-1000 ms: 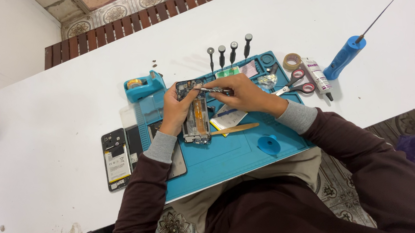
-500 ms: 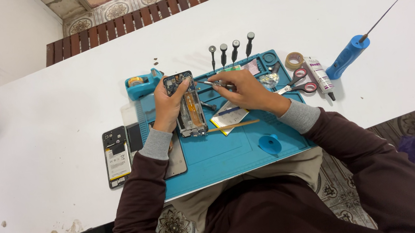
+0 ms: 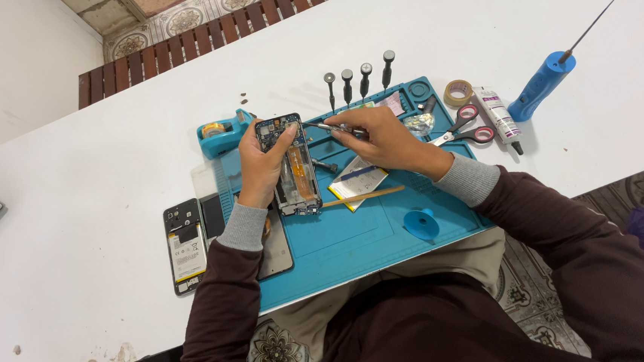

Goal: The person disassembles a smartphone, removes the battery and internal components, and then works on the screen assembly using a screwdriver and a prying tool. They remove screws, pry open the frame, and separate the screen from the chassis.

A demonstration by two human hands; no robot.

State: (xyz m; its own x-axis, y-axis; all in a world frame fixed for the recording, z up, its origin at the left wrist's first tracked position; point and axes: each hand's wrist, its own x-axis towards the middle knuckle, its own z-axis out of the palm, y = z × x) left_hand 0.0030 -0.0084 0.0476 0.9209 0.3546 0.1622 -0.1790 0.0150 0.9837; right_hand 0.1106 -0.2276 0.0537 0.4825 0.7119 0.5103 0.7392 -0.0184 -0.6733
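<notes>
Left hand (image 3: 261, 170) grips opened phone (image 3: 292, 164) lengthwise, top away; right hand (image 3: 383, 135) pinches tweezers (image 3: 327, 127).

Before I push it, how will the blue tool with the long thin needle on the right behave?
The blue tool has a round handle lying on the smooth white table, so it would probably roll. Its needle looks very thin, so it may bend if knocked. It seems light for its size.

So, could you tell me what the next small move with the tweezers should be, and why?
Probably ease the tweezers tip a little further left, onto the top of the opened phone. The left hand holds the phone tilted up off the mat, and the right hand points the tweezers at its upper edge, seemingly just short of the board.
</notes>
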